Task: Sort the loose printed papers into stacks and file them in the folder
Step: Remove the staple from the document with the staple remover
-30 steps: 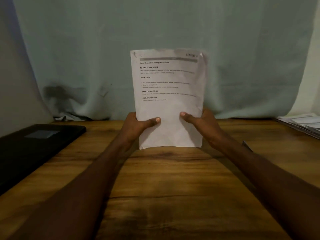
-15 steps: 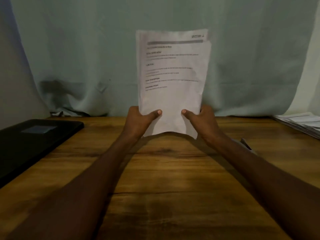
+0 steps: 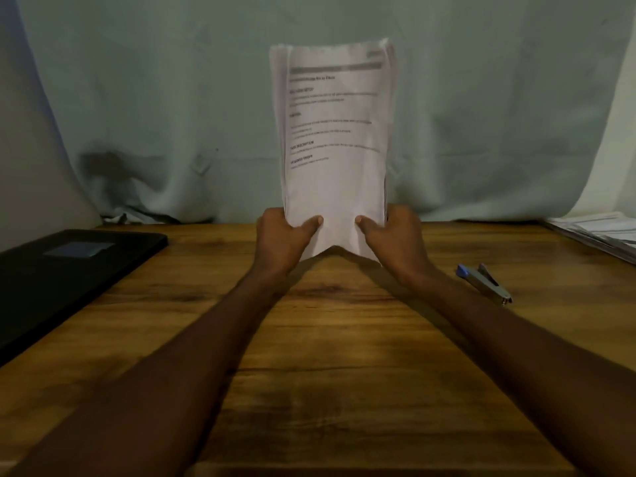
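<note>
A stack of printed papers point(image 3: 335, 139) stands upright above the middle of the wooden table, its printed side facing me. My left hand point(image 3: 284, 237) grips its lower left edge, thumb on the front sheet. My right hand point(image 3: 395, 237) grips the lower right edge the same way. The stack's sides are squeezed inward, so the bottom edge bows into a peak. A black folder point(image 3: 62, 273) lies shut at the table's left side. More loose papers point(image 3: 599, 230) lie piled at the far right edge.
A blue and grey stapler point(image 3: 483, 283) lies on the wooden table point(image 3: 327, 373) to the right of my right forearm. A pale cloth point(image 3: 137, 98) hangs behind the table and bunches along its back edge.
The stack has narrowed as my hands pressed its sides closer together, and its bottom edge now bows upward. The stapler has come into view beside my right arm.
</note>
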Action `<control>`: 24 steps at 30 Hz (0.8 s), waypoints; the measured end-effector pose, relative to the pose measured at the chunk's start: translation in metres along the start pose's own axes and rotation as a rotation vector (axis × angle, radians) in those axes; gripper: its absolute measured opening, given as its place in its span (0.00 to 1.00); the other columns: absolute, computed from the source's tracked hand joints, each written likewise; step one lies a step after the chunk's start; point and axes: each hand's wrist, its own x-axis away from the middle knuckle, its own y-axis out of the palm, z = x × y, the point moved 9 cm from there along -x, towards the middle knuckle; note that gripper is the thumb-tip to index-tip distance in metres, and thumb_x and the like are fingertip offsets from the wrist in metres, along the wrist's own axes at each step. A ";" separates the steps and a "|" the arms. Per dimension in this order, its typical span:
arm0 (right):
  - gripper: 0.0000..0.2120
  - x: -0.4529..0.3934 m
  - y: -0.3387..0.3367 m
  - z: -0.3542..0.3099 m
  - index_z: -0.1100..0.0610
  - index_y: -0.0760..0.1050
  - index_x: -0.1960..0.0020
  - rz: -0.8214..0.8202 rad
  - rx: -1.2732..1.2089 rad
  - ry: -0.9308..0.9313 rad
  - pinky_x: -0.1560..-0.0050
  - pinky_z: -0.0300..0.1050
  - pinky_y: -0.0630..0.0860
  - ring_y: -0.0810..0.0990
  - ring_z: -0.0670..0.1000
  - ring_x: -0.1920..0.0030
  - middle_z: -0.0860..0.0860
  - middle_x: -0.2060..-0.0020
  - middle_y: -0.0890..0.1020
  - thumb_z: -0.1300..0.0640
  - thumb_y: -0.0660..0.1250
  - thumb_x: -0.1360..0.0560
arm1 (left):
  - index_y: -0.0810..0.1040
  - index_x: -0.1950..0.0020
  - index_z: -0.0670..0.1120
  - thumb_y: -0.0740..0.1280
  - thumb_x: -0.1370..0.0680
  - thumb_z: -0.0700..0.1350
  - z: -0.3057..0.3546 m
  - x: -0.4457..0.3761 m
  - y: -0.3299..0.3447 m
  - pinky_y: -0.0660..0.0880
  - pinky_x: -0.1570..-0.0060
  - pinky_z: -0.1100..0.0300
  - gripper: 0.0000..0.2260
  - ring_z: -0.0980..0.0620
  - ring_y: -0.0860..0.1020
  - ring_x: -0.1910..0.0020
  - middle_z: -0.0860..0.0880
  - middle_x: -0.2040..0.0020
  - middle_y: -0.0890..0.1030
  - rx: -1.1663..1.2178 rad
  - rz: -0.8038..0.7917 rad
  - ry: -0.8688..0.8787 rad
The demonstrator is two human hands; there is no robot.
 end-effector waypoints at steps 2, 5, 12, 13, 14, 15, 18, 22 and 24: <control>0.16 0.004 0.002 0.008 0.62 0.78 0.35 -0.031 0.038 0.058 0.52 0.45 0.80 0.81 0.53 0.48 0.51 0.47 0.82 0.57 0.70 0.20 | 0.82 0.37 0.38 0.78 0.25 0.45 -0.006 0.003 0.003 0.78 0.57 0.63 0.20 0.52 0.83 0.53 0.48 0.48 0.84 -0.033 -0.024 -0.029; 0.14 0.007 0.003 0.013 0.61 0.79 0.37 -0.037 0.039 0.093 0.59 0.41 0.77 0.81 0.51 0.51 0.49 0.50 0.81 0.56 0.69 0.20 | 0.82 0.38 0.39 0.79 0.26 0.45 -0.008 0.005 0.002 0.78 0.55 0.62 0.19 0.52 0.82 0.52 0.49 0.48 0.84 -0.025 -0.018 -0.040; 0.16 0.005 0.008 0.018 0.62 0.78 0.36 -0.094 0.091 0.101 0.49 0.48 0.80 0.79 0.50 0.51 0.55 0.43 0.83 0.56 0.71 0.21 | 0.80 0.34 0.38 0.78 0.25 0.46 -0.007 0.004 0.004 0.77 0.52 0.60 0.23 0.52 0.79 0.50 0.43 0.41 0.84 -0.070 -0.029 -0.042; 0.16 0.004 0.007 0.018 0.61 0.78 0.36 -0.084 0.081 0.100 0.50 0.47 0.80 0.79 0.50 0.51 0.55 0.42 0.83 0.56 0.71 0.21 | 0.80 0.34 0.38 0.78 0.25 0.47 -0.008 0.004 0.003 0.77 0.51 0.59 0.23 0.51 0.80 0.49 0.44 0.42 0.84 -0.058 -0.021 -0.047; 0.16 0.004 0.007 0.017 0.61 0.78 0.35 -0.081 0.077 0.101 0.50 0.47 0.79 0.80 0.51 0.50 0.55 0.41 0.83 0.56 0.71 0.21 | 0.80 0.34 0.38 0.78 0.25 0.47 -0.008 0.003 0.003 0.78 0.50 0.58 0.23 0.51 0.81 0.48 0.45 0.43 0.83 -0.049 -0.022 -0.053; 0.17 0.004 0.008 0.018 0.61 0.78 0.35 -0.093 0.083 0.107 0.50 0.46 0.80 0.81 0.52 0.48 0.55 0.41 0.83 0.57 0.71 0.21 | 0.80 0.34 0.38 0.78 0.25 0.46 -0.008 0.004 0.004 0.78 0.50 0.58 0.23 0.50 0.81 0.48 0.44 0.43 0.84 -0.053 -0.032 -0.058; 0.16 0.007 0.012 0.020 0.61 0.79 0.36 -0.141 0.097 0.117 0.53 0.43 0.80 0.81 0.51 0.51 0.54 0.42 0.83 0.59 0.72 0.22 | 0.80 0.35 0.38 0.78 0.25 0.46 -0.007 0.005 0.005 0.77 0.50 0.59 0.23 0.52 0.80 0.50 0.43 0.42 0.84 -0.074 -0.045 -0.049; 0.11 0.007 0.012 0.023 0.58 0.78 0.42 -0.139 0.110 0.146 0.60 0.39 0.76 0.78 0.48 0.55 0.49 0.51 0.81 0.60 0.73 0.24 | 0.81 0.36 0.38 0.79 0.26 0.45 -0.009 0.005 0.001 0.77 0.52 0.61 0.22 0.52 0.80 0.51 0.46 0.45 0.84 -0.060 -0.038 -0.073; 0.14 0.006 0.015 0.028 0.61 0.80 0.41 -0.158 0.140 0.162 0.59 0.41 0.77 0.80 0.51 0.53 0.52 0.49 0.83 0.62 0.73 0.26 | 0.81 0.36 0.39 0.79 0.26 0.45 -0.012 0.006 0.003 0.77 0.51 0.60 0.21 0.51 0.81 0.49 0.44 0.43 0.84 -0.077 -0.053 -0.083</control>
